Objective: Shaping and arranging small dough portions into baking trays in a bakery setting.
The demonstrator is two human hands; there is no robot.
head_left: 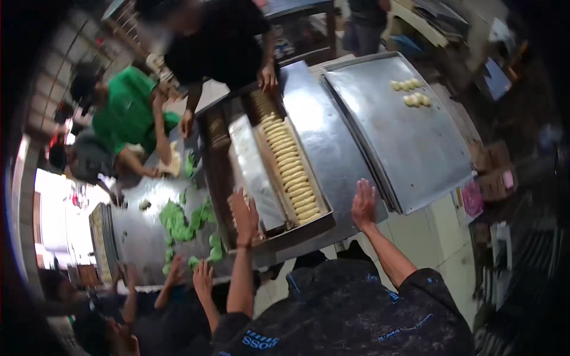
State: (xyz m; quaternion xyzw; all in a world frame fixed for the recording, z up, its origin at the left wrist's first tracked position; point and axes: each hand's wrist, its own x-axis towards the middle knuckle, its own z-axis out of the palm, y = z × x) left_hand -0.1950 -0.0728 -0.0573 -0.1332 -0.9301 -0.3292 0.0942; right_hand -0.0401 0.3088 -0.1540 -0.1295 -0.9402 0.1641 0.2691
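Note:
My left hand (244, 216) is open, its fingers stretched out over the near left part of a long metal box (297, 234). Pale bits that I cannot make out show beside its fingers. Inside the box, a row of pale yellow dough rolls (291, 166) lies side by side to the right of a shiny metal strip (255, 169). My right hand (363, 204) is also open, fingers together and straight, above the metal table's (323, 127) near edge, between the box and a stack of trays. It holds nothing.
Several dough pieces (409, 92) sit on the top tray (398, 142) at the right. Green dough (178, 222) is spread over the left of the table. Across the box, a person in black (217, 44) has both hands at its far end. Other people work at the left.

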